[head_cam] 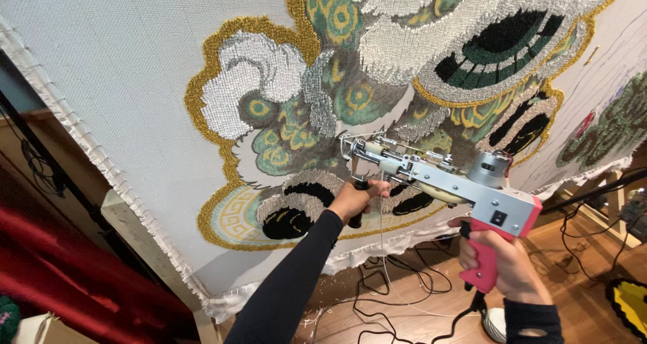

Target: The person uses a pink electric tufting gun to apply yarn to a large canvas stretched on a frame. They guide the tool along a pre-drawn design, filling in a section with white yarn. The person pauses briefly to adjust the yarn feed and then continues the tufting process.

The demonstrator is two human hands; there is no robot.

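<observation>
Both my arms are lifted in front of me, each hand closed in a grip.

My left hand (356,199) is at about 12 o'clock from my body, well forward, the arm almost straight and covered by a black sleeve up to the wrist. Its fingers (375,189) are curled tight around a handle, the knuckles turned to 2 o'clock. My right hand (502,263) is lower and nearer to me, at about 3 o'clock from the left one, with the wrist bent upward. It is wrapped as a fist around a grip, the index finger stretched forward, and a black cuff shows at the wrist.
</observation>
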